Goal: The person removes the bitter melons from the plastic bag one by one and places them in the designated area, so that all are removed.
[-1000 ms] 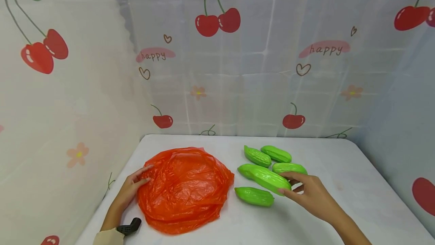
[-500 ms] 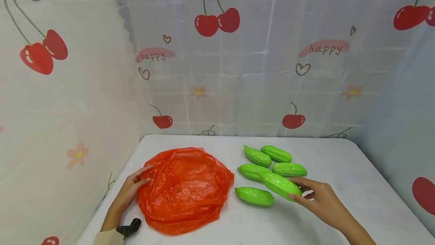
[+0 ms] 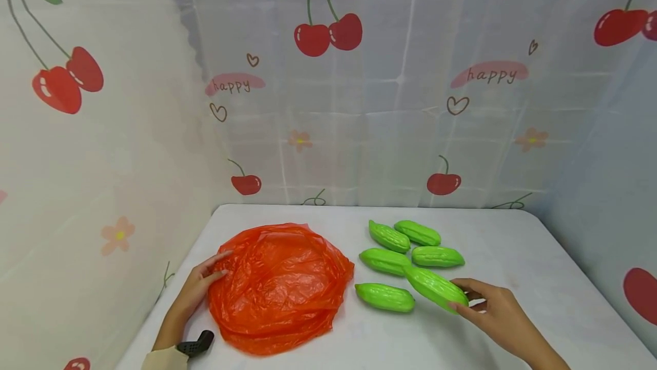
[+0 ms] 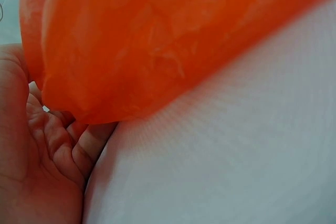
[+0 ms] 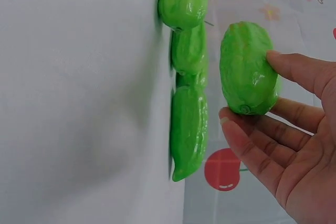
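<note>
My right hand [image 3: 495,313] pinches the blunt end of a bright green, ridged bitter melon [image 3: 435,287], thumb on one side and fingers on the other. In the right wrist view this bitter melon [image 5: 247,69] is apart from the row on the table, and its far end points away from the palm. At the left, my left hand [image 3: 197,281] grips the edge of a crumpled orange-red plastic bag [image 3: 282,287]. The left wrist view shows the bag's rim [image 4: 105,93] between thumb and curled fingers; some fingertips are hidden behind the film.
Several more bitter melons lie right of the bag, among them a near one [image 3: 385,297], a middle one [image 3: 382,260] and a right one [image 3: 437,256]. The white table [image 3: 534,256] is bordered by cherry-print curtains [image 3: 369,108]. A black device [image 3: 196,344] sits at my left wrist.
My right hand has moved right and slightly nearer with the held bitter melon, uncovering more of the melons behind it. The left hand and bag have stayed in place.
</note>
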`<state>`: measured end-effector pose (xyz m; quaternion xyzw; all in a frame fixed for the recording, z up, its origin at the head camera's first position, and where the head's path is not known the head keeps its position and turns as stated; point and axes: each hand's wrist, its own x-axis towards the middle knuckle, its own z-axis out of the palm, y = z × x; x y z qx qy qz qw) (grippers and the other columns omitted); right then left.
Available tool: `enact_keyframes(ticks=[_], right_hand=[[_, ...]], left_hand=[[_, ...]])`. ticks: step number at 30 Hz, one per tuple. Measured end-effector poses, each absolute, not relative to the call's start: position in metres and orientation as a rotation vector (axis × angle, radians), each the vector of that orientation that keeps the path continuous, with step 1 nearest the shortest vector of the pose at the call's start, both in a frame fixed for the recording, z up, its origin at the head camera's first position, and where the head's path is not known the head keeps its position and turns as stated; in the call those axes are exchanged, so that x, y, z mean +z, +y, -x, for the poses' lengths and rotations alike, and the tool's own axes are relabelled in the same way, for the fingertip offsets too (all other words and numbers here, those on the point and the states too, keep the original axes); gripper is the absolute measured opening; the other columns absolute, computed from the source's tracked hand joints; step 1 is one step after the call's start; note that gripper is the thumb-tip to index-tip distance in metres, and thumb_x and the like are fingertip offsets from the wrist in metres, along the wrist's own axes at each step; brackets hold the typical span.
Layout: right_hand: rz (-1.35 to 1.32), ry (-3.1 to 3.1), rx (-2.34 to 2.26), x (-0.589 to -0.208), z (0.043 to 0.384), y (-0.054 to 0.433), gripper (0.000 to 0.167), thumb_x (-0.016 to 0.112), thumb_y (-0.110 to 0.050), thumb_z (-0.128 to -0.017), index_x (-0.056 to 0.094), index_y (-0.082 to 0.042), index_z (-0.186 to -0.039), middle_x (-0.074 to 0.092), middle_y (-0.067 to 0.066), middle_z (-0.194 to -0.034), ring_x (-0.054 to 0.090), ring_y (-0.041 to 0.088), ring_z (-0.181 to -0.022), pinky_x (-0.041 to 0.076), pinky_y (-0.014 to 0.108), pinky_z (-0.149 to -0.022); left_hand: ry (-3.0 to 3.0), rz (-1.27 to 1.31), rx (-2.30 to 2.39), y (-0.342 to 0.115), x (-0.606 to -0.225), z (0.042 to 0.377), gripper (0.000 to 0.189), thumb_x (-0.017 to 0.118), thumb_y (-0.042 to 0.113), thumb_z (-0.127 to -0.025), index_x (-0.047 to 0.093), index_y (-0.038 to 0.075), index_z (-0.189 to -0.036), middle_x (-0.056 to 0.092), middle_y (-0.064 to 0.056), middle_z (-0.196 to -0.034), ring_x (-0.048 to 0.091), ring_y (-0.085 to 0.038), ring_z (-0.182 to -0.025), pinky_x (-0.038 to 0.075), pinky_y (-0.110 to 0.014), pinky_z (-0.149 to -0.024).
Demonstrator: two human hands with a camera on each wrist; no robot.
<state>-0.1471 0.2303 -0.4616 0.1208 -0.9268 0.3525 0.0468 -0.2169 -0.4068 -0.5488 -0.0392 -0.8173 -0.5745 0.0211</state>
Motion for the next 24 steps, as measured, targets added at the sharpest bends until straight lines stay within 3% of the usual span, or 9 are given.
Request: enact_keyframes(ticks=[7, 24], right_hand=[[-0.331, -2.862, 1.064, -0.472, 0.146, 0.237, 0.046, 0.084, -0.027, -0.083, 0.070, -0.006, -0.122, 0.073, 0.005, -0.108, 0.069, 0.016, -0.088, 0.057, 0.021, -0.069], [-0.219, -2.959, 1.111, -0.483, 0.146, 0.247, 0.047, 0.085, -0.027, -0.082, 0.071, -0.002, -0.119, 0.073, 0.008, -0.111, 0.068, 0.014, -0.085, 0.056, 0.024, -0.067]], left_hand=[[-2.553, 0.107, -1.748, -0.407, -0.549, 0.219, 0.049, 0.061, 0.021, -0.102, 0.052, 0.010, -0.148, 0.037, -0.016, -0.160, 0.028, -0.035, -0.148, 0.035, -0.008, -0.097], [-2.548, 0.080, -1.785, -0.407, -0.550, 0.220, 0.049, 0.061, 0.021, -0.101, 0.052, 0.010, -0.149, 0.037, -0.013, -0.160, 0.025, -0.035, -0.150, 0.035, -0.010, -0.099]])
